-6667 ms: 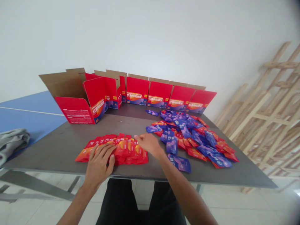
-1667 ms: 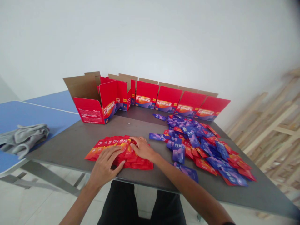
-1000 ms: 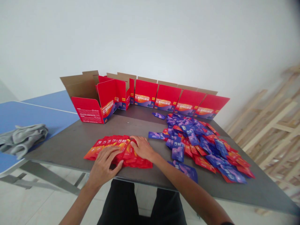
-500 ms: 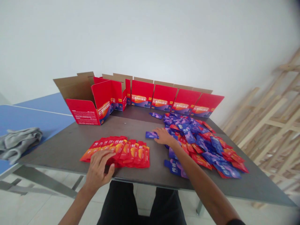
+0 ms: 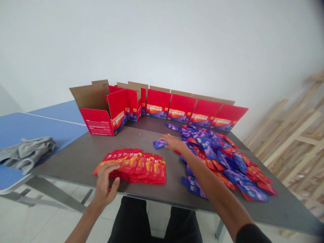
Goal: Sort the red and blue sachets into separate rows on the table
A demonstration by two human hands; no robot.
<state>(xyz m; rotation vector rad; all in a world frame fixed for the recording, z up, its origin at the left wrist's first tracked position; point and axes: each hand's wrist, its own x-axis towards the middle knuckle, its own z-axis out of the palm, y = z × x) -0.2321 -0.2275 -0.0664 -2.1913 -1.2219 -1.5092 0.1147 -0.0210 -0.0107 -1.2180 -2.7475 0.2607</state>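
A purple sachet (image 5: 159, 144) is pinched in my right hand (image 5: 172, 142), above the middle of the table and left of a mixed pile. My left hand (image 5: 106, 182) rests at the near left side of a fanned row of red sachets (image 5: 141, 166), its thumb apart from the fingers and its fingertips over the row's edge. Purple sachets (image 5: 207, 150) and red sachets (image 5: 264, 186) lie heaped together on the right, partly behind my right forearm. One purple sachet (image 5: 193, 186) lies near the front edge beside that forearm.
Open red cartons (image 5: 156, 104) stand along the back of the grey table (image 5: 76, 162), with another open carton (image 5: 97, 122) at the left. A loose purple sachet (image 5: 172, 127) lies before them. Grey cloth (image 5: 30, 152) lies on a blue table (image 5: 15, 126). Wooden racks (image 5: 298, 135) stand at right.
My right hand has moved left, carrying the purple sachet with it, away from the pile. My left hand stays by the red row. The whole view has shifted slightly.
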